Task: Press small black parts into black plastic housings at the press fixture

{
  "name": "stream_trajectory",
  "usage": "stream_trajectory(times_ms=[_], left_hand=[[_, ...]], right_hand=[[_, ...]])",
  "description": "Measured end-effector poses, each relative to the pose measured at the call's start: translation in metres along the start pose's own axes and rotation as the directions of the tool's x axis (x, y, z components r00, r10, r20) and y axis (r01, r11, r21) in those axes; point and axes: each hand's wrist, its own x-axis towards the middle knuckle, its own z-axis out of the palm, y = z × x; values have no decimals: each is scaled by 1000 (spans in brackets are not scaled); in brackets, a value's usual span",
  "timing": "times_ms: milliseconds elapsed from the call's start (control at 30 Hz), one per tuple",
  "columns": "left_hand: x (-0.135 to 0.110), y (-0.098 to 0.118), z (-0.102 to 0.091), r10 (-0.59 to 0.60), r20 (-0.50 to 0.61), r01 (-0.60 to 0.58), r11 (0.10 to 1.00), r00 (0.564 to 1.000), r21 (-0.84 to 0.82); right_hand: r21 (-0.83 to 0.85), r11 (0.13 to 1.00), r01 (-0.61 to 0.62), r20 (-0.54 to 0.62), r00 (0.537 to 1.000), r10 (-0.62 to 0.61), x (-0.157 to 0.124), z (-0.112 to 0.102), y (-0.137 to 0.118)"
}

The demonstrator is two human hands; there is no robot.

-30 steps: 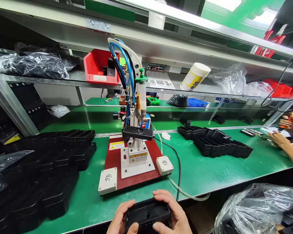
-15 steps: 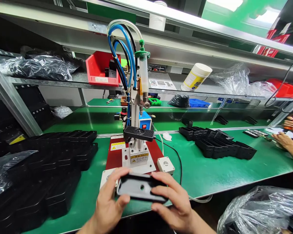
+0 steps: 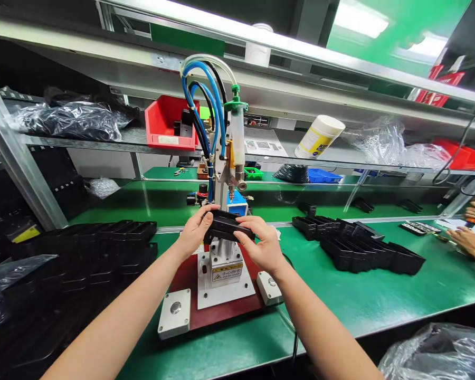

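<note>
My left hand [image 3: 197,230] and my right hand [image 3: 260,241] grip the two ends of a black plastic housing [image 3: 226,224]. Its hollow side faces up. They hold it at the black fixture of a bench press machine [image 3: 226,253], below the nozzle [image 3: 231,192]; whether the housing rests fully on the fixture cannot be made out. Above the nozzle stands a clear syringe barrel [image 3: 237,132] with a green cap. White boxes with round metal buttons, a left one [image 3: 174,311] and a right one [image 3: 269,287], sit on the machine's red base.
Stacked black housings cover the bench at left [image 3: 91,264], and more stand at right [image 3: 356,243]. A red bin [image 3: 170,141] and a tilted white tub [image 3: 320,136] are on the shelf. At far right, another person's hand [image 3: 469,240] works. A plastic bag [image 3: 439,348] lies at lower right.
Both hands have carried the housing forward and up, from near the bench's front edge to the machine's fixture. My view has tilted slightly upward.
</note>
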Motion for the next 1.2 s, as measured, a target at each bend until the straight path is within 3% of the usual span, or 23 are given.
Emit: stream_trajectory(times_ms=[67, 200, 433, 567, 733, 933, 1133, 1200], left_hand=[[-3, -1, 4, -27, -17, 26, 999, 999, -45], [-6, -2, 13, 38, -142, -45, 998, 989, -45], [-3, -7, 26, 136, -333, -123, 991, 933, 61], [-3, -8, 27, 221, -334, -184, 973, 916, 141], [-4, -5, 28, 186, -380, -144, 980, 906, 137], [-2, -3, 28, 66, -358, -26, 993, 931, 115], [-4, -8, 22, 110, -372, -30, 977, 922, 213], [-4, -13, 21, 122, -391, -73, 988, 912, 137]], right_hand=[[8, 1000, -8, 6, 1000, 8, -1, 1, 1], [57, 998, -19, -18, 1000, 20, 2, 4, 3], [111, 994, 5, -180, 983, 15, 3, 21, 3], [112, 993, 41, -219, 976, -15, 0, 26, 6], [88, 996, 8, -246, 969, 14, -1, 28, 6], [128, 986, -104, -253, 958, 133, -2, 31, 5], [87, 991, -98, -287, 950, 119, 0, 34, 0], [51, 995, -85, -298, 950, 96, -1, 33, -3]])
